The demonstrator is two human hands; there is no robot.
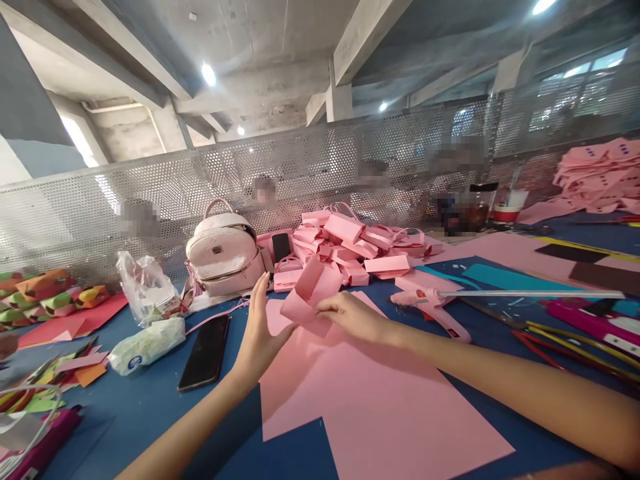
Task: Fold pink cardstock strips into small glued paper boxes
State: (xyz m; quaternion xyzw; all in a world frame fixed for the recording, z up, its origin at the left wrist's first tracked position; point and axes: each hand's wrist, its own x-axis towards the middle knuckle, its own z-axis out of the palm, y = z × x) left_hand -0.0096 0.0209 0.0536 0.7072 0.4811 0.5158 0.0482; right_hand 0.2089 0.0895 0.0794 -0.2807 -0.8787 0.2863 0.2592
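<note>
A small pink paper box (313,291), open at the top, is held above flat pink sheets (370,393) on the blue table. My right hand (353,315) pinches the near edge of this box between thumb and fingers. My left hand (260,330) stands at its left side, fingers stretched up and thumb apart; the thumb tip is close to the box, and I cannot tell whether it touches. Just behind lies a heap of folded pink paper boxes (345,230), some with looped handles.
To the right lie a pink glue gun (433,307) with a long glue stick, and scissors (530,327). A black phone (205,352), a tissue pack (147,345), a plastic bag (147,290) and a pale backpack (223,250) are at left. A perforated metal screen (310,157) stands behind.
</note>
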